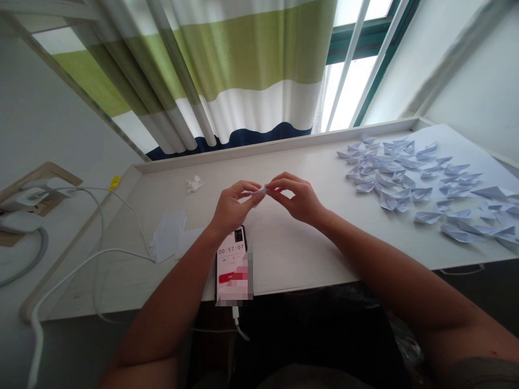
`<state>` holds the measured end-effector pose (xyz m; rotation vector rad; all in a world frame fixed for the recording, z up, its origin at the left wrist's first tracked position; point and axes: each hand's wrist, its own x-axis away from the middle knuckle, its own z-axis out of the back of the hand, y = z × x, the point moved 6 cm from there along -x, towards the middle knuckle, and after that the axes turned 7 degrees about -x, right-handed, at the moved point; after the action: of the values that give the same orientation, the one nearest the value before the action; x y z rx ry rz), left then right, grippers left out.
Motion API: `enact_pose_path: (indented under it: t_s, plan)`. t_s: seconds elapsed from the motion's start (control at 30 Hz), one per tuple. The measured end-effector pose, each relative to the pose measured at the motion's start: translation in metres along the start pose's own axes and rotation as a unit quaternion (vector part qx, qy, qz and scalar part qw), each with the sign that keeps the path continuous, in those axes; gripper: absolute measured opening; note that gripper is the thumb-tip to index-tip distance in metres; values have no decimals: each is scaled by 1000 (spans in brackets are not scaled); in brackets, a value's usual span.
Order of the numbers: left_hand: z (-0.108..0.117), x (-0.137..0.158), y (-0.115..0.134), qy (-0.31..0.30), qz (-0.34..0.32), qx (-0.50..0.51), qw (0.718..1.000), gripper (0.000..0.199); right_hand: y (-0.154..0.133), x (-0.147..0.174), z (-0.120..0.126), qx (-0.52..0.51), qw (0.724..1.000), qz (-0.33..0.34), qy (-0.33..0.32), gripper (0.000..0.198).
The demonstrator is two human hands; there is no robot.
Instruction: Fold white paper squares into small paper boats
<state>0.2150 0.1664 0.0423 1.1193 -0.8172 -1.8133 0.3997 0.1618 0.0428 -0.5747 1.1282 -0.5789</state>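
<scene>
Above the middle of the white desk (292, 254), my left hand (234, 204) and my right hand (299, 198) meet fingertip to fingertip. Pinched between them is a small piece of folded white paper (259, 191), mostly hidden by the fingers, so its exact shape does not show. Many folded paper boats (399, 200) lie spread over the right side of the desk. Flat sheets of white paper (169, 235) rest to the left, close to my left forearm. A phone (232, 265) showing a timer lies beneath my left wrist.
A crumpled white tissue (194, 184) lies at the back left. White charging cables (97, 254) run from plugs (30, 197) at the left wall across the desk's left side. A raised ledge (243, 152) borders the back, below a striped curtain (251, 54).
</scene>
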Motion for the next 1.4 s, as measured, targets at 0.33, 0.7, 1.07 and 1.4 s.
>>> enact_pose_path:
  t_s: [0.33,0.7,1.07,1.4]
  plan:
    - [2,4,7,50,-31,-51,997,14,-2,0,0,-2,1000,0,6,21]
    - [-4,5,3,26,-6,-55,998,22,14,1,-4,-49,992,-113,-18,24]
    - [-11,3,-11,-17,84,108,990,41,5,5,-2,-108,986,-86,94,24]
    - [-7,3,-13,19,122,148,981,40,-9,7,4,-7,995,-46,86,13]
